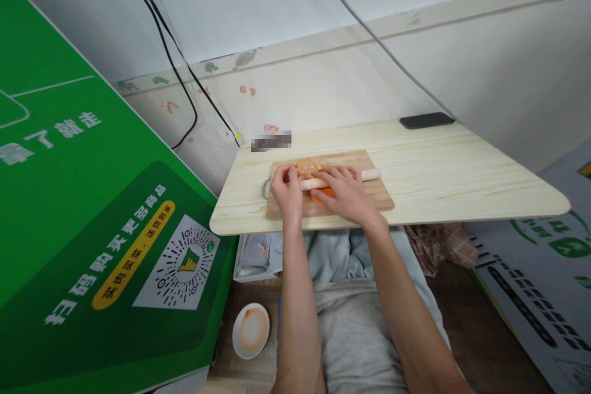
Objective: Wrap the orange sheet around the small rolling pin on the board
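Note:
A wooden cutting board [375, 197] lies on the table, with a metal ring handle at its left end. Across it runs a pale rolling pin [370, 175]. My right hand [347, 192] lies over the pin, fingers on its far side and thumb on its near side. At the pin's left end, my left hand [287, 192] is closed, its fingertips bent together; what they pinch is hidden. Beyond the pin, between my hands, lies a lumpy orange-and-white mass [310, 169]. Something flat and bright orange [322, 195] shows partly beneath my right hand.
The pale wooden table [443, 172] stands against the wall. A black phone [427, 120] lies at its back right. A blurred dark patch [271, 141] sits at the back left. Below left is a stained white bowl [250, 330]. A green panel [115, 228] stands at left.

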Available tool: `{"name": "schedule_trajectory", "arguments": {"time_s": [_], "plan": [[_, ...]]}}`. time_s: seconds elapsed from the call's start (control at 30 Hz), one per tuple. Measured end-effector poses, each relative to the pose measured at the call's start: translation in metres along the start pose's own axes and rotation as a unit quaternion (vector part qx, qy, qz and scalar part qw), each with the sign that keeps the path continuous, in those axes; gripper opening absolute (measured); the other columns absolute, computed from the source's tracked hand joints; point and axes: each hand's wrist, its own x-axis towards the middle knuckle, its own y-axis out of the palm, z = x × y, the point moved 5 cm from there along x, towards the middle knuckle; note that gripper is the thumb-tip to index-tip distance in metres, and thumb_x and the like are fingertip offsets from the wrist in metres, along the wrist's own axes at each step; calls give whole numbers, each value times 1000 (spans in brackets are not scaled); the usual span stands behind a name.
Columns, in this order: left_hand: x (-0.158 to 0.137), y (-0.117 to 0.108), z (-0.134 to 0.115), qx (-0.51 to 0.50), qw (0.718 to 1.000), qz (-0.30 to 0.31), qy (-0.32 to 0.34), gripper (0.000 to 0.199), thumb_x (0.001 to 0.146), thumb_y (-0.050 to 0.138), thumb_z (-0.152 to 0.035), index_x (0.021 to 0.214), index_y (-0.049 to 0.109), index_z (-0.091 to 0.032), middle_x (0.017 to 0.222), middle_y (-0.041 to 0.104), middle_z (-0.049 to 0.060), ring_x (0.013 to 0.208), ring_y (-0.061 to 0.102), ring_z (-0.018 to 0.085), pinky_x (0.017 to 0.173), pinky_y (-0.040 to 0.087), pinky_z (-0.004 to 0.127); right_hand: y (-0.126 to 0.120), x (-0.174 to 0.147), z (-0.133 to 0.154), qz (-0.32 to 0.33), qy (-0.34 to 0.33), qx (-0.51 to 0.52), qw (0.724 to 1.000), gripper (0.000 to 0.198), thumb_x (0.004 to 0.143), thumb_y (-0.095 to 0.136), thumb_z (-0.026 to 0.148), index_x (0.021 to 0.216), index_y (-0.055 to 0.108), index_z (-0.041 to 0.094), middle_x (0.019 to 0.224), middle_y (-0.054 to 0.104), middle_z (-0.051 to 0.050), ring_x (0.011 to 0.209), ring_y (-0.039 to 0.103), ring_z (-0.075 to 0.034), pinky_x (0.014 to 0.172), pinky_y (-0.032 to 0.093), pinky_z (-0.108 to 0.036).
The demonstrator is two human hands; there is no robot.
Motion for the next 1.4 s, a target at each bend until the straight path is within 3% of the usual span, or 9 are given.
{"name": "schedule_trajectory", "arguments": {"time_s": [0.23, 0.73, 1.1, 1.4], "plan": [[0, 0, -1, 6, 1000, 4, -1, 14, 96, 62, -28, 92, 73, -21, 89, 76, 3, 82, 73, 18, 81, 58, 31, 4, 4, 1, -15, 4, -23, 1000, 44, 109, 61, 44, 145, 74, 23, 148, 75, -13, 136, 58, -38, 115, 35, -54], [-1, 0, -2, 3, 1000, 6, 4, 14, 97, 62, -28, 93, 74, -21, 91, 76, 3, 84, 73, 18, 83, 58, 31, -5, -5, 0, 23, -19, 12, 999, 49, 112, 58, 46, 155, 68, 26, 154, 70, -15, 145, 57, -37, 123, 32, -56], [-1, 1, -2, -5, 1000, 3, -7, 14, 96, 62, -29, 92, 74, -21, 91, 76, 4, 82, 73, 18, 81, 58, 31, 3, 3, 1, -12, 1, -13, 1000, 44, 109, 60, 45, 146, 73, 24, 149, 74, -13, 136, 58, -38, 116, 36, -55], [0, 0, -1, 5, 1000, 5, -4, 15, 96, 62, -29, 92, 73, -21, 91, 77, 4, 82, 74, 18, 82, 59, 31, 0, -2, 1, -6, -10, 6, 1000, 45, 111, 58, 45, 149, 72, 25, 152, 72, -14, 140, 57, -38, 119, 34, -57]]}}
